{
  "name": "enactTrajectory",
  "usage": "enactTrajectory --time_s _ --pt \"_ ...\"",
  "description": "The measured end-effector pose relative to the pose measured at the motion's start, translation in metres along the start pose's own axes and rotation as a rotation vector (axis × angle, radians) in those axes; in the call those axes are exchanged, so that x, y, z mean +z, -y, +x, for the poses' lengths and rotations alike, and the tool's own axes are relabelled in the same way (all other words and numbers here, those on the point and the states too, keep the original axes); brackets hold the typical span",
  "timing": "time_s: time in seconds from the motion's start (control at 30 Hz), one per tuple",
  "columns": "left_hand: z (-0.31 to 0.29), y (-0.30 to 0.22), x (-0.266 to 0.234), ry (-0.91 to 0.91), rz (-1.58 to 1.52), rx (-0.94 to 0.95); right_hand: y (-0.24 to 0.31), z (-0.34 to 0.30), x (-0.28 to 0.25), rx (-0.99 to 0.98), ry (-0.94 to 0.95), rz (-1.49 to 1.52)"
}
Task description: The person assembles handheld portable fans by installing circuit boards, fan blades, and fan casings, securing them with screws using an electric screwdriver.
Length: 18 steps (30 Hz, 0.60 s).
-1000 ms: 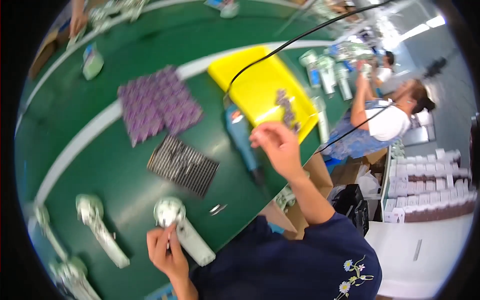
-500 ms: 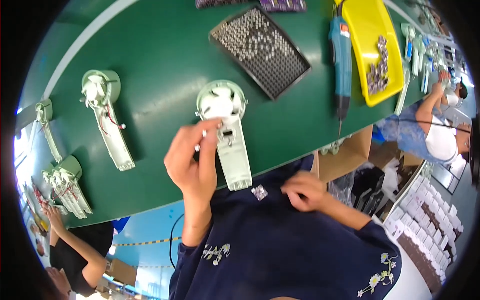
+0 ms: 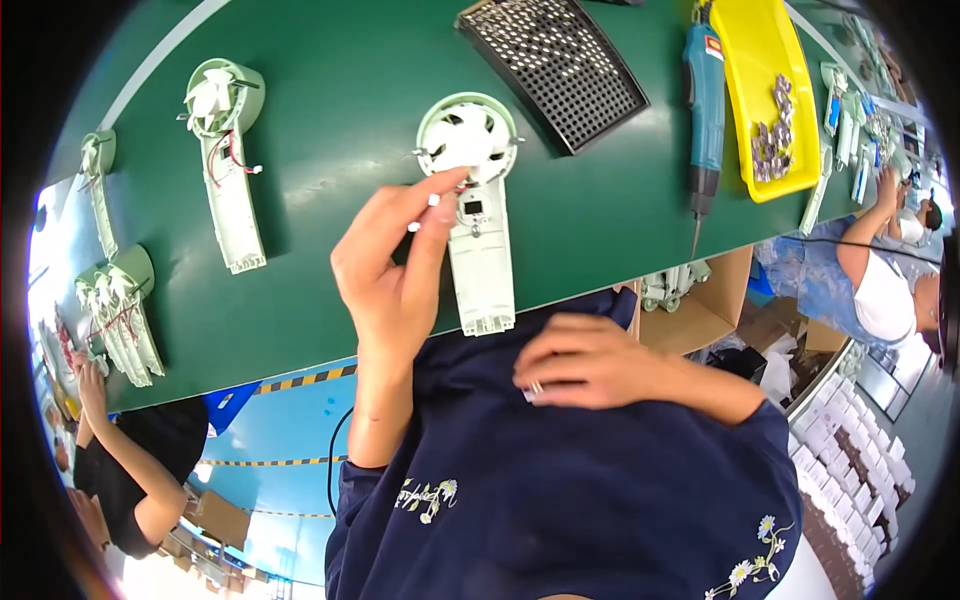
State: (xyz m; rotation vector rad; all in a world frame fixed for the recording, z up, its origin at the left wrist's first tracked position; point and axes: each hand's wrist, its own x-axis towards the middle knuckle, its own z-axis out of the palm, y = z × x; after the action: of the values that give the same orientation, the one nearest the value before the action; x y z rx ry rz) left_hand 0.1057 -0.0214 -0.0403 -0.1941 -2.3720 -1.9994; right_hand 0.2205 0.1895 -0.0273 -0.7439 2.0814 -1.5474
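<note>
A pale green handheld fan half lies on the green table in front of me, its round head with white blades pointing away. My left hand is closed in a pinch at the neck of the fan, just below the blades. Small white plugs on thin wires stick out between its thumb and forefinger. My right hand is against my dark blue shirt, fingers curled. A small shiny silvery piece shows at its fingertips, partly covered by them.
A black perforated tray with small metal parts lies beyond the fan. To its right are a teal electric screwdriver and a yellow tray holding shiny pieces. Other fan halves lie left. Co-workers sit on both sides.
My right hand has moved left onto the shiny piece on my shirt. The left hand stays pinched at the fan's neck. The whole view has shifted, with the table higher in it.
</note>
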Motion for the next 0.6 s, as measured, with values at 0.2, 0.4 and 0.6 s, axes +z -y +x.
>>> enactTrajectory --time_s 0.2,0.4,0.6 --pt "0.001 -0.007 -0.002 0.046 0.062 -0.012 0.03 0.012 -0.026 0.25 -0.386 0.778" --pt "0.003 -0.009 -0.001 0.072 0.06 0.002 0.025 0.038 -0.032 0.499 -0.601 1.46" --pt "0.003 -0.008 -0.002 0.064 0.06 -0.002 0.025 0.051 -0.055 0.296 -0.557 0.893"
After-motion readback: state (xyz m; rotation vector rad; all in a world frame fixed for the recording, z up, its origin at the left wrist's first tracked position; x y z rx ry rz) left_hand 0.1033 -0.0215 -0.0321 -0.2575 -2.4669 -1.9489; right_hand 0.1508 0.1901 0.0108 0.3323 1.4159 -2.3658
